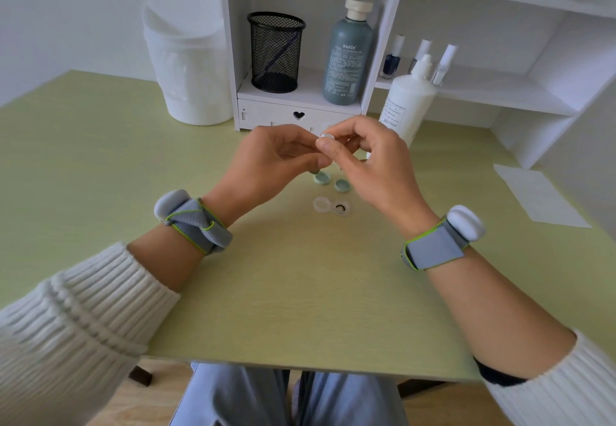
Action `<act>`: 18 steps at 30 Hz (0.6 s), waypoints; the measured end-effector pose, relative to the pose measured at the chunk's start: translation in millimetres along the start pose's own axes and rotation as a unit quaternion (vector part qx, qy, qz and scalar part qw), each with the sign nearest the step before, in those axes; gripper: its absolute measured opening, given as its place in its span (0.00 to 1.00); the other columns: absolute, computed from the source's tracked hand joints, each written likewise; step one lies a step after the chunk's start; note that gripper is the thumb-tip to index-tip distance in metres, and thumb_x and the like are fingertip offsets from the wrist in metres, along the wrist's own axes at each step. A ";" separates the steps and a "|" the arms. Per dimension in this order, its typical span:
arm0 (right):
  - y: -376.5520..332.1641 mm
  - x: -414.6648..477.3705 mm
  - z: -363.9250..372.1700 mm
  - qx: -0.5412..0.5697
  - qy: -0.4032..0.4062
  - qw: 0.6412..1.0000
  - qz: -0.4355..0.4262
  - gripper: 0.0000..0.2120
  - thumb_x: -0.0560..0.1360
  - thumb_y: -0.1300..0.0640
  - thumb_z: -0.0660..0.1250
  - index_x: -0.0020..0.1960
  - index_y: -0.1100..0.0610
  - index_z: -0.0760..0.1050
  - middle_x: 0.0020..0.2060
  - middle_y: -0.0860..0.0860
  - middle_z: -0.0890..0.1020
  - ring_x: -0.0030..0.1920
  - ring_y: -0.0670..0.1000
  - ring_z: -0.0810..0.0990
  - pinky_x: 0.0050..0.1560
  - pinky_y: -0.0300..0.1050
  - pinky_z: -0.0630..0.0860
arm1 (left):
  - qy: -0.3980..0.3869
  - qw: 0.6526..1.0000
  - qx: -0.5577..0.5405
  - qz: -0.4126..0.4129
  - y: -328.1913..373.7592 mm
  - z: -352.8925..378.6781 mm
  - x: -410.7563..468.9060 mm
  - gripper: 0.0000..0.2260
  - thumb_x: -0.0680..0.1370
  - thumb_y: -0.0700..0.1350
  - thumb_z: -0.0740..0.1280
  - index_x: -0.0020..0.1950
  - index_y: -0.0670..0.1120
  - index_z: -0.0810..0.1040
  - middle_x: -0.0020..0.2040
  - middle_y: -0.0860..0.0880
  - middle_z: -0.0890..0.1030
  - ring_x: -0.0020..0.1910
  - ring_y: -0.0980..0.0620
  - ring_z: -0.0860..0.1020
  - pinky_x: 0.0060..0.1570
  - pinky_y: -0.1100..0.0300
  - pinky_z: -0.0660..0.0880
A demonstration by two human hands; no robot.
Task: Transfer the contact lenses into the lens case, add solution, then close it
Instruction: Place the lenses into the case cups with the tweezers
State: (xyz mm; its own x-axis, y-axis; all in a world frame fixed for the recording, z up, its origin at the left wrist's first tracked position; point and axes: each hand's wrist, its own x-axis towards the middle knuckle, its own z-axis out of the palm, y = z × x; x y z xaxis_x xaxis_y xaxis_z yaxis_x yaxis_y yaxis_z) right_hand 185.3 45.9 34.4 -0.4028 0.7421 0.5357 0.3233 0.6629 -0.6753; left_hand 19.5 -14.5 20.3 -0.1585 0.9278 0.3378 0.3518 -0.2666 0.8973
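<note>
The green table [300, 292] carries a white shelf unit [230, 42] at the back, with a white bin [186, 92] to its left and the solution bottle [405, 105] standing at its foot, capped. Both hands are raised above the table's middle. The right hand [370, 158] pinches a small white disc [327, 135] between thumb and forefinger. The left hand [273, 155] curls its fingers toward the same disc, but the right thumb hides the contact, so I cannot tell whether it grips anything. Below them the case [331, 206] lies open on the table: its right well holds 1 dark-ringed lens [340, 207], and its left well looks empty. The 2 caps [322, 178] lie just behind the case, undersides up. The main risk is that the second lens, probably in or on the disc, slips off or folds in the fingers and lands on the table rather than in the left well. A dropping hand could also knock the open case and tip out the seated lens, which may dry with no solution added yet.
</note>
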 end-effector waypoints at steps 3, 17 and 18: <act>-0.6 1.0 -0.9 -0.001 0.007 1.000 -0.009 0.08 0.76 0.53 0.74 0.48 0.57 0.82 0.41 0.47 0.85 0.40 0.45 0.80 0.46 0.32 0.74 | 0.005 0.999 0.048 0.019 4.9 -0.1 -0.4 0.06 0.73 0.43 0.77 0.49 0.47 0.85 0.41 0.51 0.87 0.41 0.55 0.86 0.54 0.53 0.82; 6.0 4.0 -5.2 0.214 -0.028 0.973 0.087 0.07 0.74 0.54 0.75 0.50 0.56 0.83 0.38 0.51 0.85 0.32 0.48 0.79 0.28 0.32 0.70 | 0.064 0.992 -0.104 -0.007 8.4 -6.7 2.8 0.12 0.72 0.39 0.77 0.55 0.42 0.82 0.49 0.45 0.85 0.48 0.52 0.83 0.55 0.60 0.80; 5.4 3.9 -5.3 0.224 -0.039 0.969 0.092 0.08 0.75 0.55 0.76 0.51 0.57 0.83 0.39 0.53 0.85 0.32 0.48 0.79 0.26 0.33 0.69 | 0.063 0.989 -0.130 -0.008 9.1 -6.9 2.6 0.11 0.73 0.38 0.76 0.54 0.41 0.82 0.49 0.44 0.85 0.49 0.51 0.83 0.55 0.60 0.80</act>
State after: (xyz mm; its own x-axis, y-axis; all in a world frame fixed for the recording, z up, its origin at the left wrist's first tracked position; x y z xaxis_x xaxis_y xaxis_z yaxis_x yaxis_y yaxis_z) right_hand 190.0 53.0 35.5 -0.4429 0.8226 0.3567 -0.0020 0.3969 -0.9178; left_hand 15.9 -16.3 31.2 -0.2811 0.8973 0.3403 0.1010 -0.3250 0.9403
